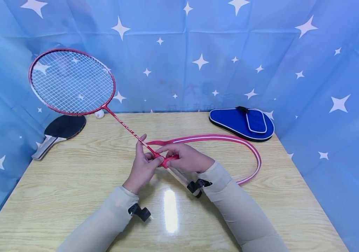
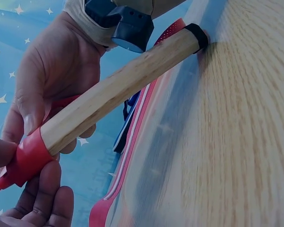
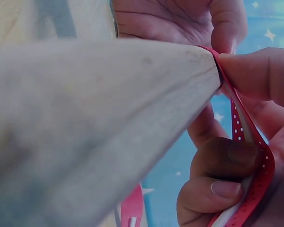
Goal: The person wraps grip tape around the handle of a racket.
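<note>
A red badminton racket (image 1: 125,126) is held tilted above the table, its strung head up at the left. Its bare wooden handle (image 2: 118,87) points down toward the tabletop, with a black band at the end. My left hand (image 1: 142,168) pinches the racket where shaft and handle meet, at the red wrap (image 2: 31,158). My right hand (image 1: 189,158) pinches the red grip tape at the same spot. In the right wrist view the dotted tape (image 3: 262,175) runs through the curled right fingers. The rest of the tape (image 1: 211,137) loops over the table to the right.
A black table tennis paddle (image 1: 66,126) and a white ball (image 1: 99,113) lie at the back left. A blue paddle case (image 1: 242,123) lies at the back right. The wooden table (image 1: 72,182) meets a blue star-patterned curtain behind and on both sides.
</note>
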`<state>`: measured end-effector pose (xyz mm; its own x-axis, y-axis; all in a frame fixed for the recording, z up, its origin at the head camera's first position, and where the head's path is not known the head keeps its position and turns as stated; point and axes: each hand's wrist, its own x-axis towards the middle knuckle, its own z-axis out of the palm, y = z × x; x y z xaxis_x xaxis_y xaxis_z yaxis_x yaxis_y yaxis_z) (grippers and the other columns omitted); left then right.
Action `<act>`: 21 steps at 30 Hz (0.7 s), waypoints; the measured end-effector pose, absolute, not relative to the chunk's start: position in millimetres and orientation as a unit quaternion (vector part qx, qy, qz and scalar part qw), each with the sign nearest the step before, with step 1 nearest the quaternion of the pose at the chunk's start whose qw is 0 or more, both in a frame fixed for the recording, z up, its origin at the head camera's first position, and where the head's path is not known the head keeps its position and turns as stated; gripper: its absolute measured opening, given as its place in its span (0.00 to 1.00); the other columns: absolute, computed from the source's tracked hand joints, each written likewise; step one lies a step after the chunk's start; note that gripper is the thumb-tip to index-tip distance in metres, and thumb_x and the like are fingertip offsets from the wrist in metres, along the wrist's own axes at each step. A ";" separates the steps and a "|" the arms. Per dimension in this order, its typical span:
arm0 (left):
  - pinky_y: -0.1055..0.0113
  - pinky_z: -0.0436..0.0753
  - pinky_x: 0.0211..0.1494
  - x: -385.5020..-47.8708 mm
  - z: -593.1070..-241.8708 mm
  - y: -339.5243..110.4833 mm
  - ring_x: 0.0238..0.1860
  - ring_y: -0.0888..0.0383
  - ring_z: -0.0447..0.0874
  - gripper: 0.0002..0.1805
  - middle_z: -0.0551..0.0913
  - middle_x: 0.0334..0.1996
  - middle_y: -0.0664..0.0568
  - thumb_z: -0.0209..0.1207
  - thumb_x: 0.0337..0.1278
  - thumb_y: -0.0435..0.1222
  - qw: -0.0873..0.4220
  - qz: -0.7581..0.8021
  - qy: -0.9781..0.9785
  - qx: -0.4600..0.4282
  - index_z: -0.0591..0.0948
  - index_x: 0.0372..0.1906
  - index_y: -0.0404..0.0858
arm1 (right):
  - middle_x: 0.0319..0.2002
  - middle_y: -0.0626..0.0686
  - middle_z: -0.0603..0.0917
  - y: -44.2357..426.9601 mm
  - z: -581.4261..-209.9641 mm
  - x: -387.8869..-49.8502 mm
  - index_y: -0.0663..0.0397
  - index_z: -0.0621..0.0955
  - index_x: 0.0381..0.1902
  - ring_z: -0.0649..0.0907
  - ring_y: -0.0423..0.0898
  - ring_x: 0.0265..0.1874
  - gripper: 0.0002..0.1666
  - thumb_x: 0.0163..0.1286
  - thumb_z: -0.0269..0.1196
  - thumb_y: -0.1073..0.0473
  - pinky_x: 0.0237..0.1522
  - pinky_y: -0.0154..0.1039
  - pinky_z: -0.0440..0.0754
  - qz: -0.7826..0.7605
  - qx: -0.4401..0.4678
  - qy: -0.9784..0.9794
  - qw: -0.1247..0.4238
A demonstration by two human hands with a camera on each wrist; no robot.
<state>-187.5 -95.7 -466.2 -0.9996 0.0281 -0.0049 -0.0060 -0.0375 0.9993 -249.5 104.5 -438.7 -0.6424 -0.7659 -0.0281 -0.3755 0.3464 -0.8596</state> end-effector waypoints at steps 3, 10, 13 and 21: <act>0.64 0.90 0.45 -187.6 -466.1 -96.4 0.32 0.55 0.92 0.52 0.83 0.38 0.40 0.63 0.66 0.23 0.015 0.726 0.687 0.006 0.47 0.83 0.56 | 0.35 0.48 0.86 104.8 -439.0 -249.5 0.43 0.80 0.69 0.81 0.47 0.30 0.29 0.72 0.70 0.61 0.35 0.39 0.83 -0.446 -0.355 0.791 0.222; 0.65 0.89 0.45 -187.5 -467.5 -97.5 0.34 0.53 0.92 0.51 0.85 0.39 0.39 0.65 0.66 0.26 0.014 0.713 0.701 0.003 0.49 0.82 0.56 | 0.35 0.49 0.86 104.7 -439.5 -248.3 0.43 0.80 0.69 0.81 0.48 0.30 0.29 0.71 0.70 0.62 0.34 0.39 0.83 -0.451 -0.348 0.792 0.220; 0.65 0.89 0.45 -187.3 -468.0 -97.5 0.36 0.52 0.92 0.51 0.86 0.40 0.38 0.65 0.66 0.26 0.013 0.708 0.706 0.004 0.49 0.82 0.57 | 0.35 0.49 0.86 104.6 -440.5 -248.2 0.43 0.80 0.68 0.81 0.48 0.30 0.29 0.71 0.70 0.61 0.34 0.39 0.83 -0.455 -0.346 0.790 0.219; 0.68 0.87 0.42 -187.3 -468.6 -96.7 0.35 0.54 0.90 0.52 0.86 0.37 0.40 0.67 0.67 0.30 0.014 0.695 0.719 0.004 0.48 0.83 0.57 | 0.35 0.49 0.85 103.7 -441.0 -248.4 0.43 0.81 0.68 0.81 0.47 0.30 0.28 0.71 0.70 0.63 0.34 0.38 0.82 -0.451 -0.356 0.791 0.209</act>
<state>-187.3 -96.7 -468.6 -0.9996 0.0250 -0.0138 -0.0129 0.0349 0.9993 -248.4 103.7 -441.0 -0.6595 -0.7517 -0.0096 -0.3749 0.3399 -0.8625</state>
